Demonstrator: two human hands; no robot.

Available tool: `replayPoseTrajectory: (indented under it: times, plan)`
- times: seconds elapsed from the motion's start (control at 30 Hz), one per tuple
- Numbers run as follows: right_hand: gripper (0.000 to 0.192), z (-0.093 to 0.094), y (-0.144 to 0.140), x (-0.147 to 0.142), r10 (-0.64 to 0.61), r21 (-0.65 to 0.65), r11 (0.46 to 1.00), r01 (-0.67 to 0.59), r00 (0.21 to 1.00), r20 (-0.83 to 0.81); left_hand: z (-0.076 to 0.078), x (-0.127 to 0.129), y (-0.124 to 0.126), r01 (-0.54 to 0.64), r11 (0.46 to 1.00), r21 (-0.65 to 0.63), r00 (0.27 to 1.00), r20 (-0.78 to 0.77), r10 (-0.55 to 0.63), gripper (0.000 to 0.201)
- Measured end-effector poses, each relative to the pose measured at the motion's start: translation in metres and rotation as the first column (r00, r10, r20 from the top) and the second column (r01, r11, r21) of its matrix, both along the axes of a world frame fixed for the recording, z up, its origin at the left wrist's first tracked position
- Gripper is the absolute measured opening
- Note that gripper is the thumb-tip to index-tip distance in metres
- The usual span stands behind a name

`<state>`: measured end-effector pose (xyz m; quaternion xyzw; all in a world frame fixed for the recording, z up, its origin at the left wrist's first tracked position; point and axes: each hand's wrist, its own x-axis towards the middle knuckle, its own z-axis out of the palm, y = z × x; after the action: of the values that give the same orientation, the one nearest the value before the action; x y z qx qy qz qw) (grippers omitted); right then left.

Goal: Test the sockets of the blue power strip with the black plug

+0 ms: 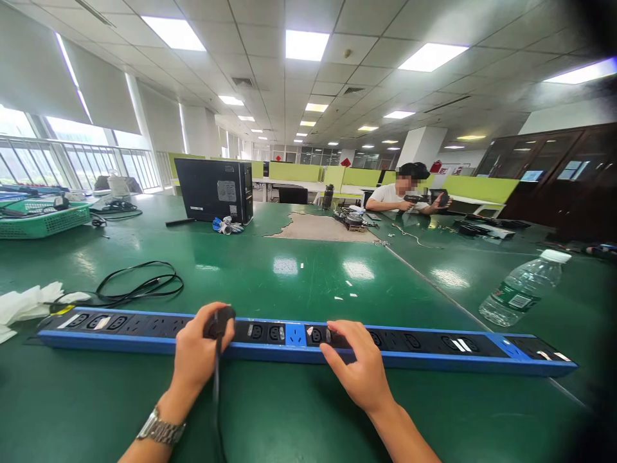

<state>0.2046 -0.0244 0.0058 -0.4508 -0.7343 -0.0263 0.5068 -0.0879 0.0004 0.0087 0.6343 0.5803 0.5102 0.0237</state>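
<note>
Blue and black, a long power strip [299,337] is being laid across the near part of the green table [299,270], running from far left to far right. A black plug [222,319] is being grasped by the left hand [200,350], the fingers being wrapped around it right at the strip's sockets; its cable [215,386] is being led down toward the near edge. A metal watch [161,427] is being worn on that wrist. The strip is being pressed by the right hand [359,366], which is being held flat and unclenched on top, nothing being grasped, just right of the bright blue socket in the middle.

A coil of black cable [139,286] is being left just beyond the strip on the left, beside crumpled white tissue [26,302]. A plastic water bottle [523,286] is being left lying on its side at the right. Farther off, a black computer case [214,190] and a green basket [43,222] are being kept, and something dark is being handled by a seated person [407,193].
</note>
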Motion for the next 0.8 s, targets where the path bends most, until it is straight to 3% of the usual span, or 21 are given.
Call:
replayPoseTrajectory:
  times: [0.1,0.33,0.47,0.8]
  plan:
    - [0.018,0.001,0.000,-0.002,0.001,-0.021,1.000,-0.002,0.999,-0.034,-0.003,-0.016,-0.001,0.087,0.994,-0.069,0.994,-0.054,-0.091,0.034]
    - [0.016,0.003,-0.001,-0.004,-0.013,-0.042,0.999,0.011,0.998,-0.063,0.004,-0.020,0.002,0.230,0.972,-0.045,0.948,-0.215,-0.234,0.033]
    - [0.015,0.002,-0.002,-0.004,-0.014,-0.050,0.999,0.012,0.998,-0.053,0.009,-0.024,0.002,0.310,0.945,-0.108,0.909,-0.257,-0.328,0.032]
    - [0.017,0.003,-0.003,-0.010,0.012,-0.076,0.997,-0.016,0.998,-0.055,0.009,-0.024,0.005,0.341,0.914,-0.219,0.896,-0.219,-0.387,0.032]
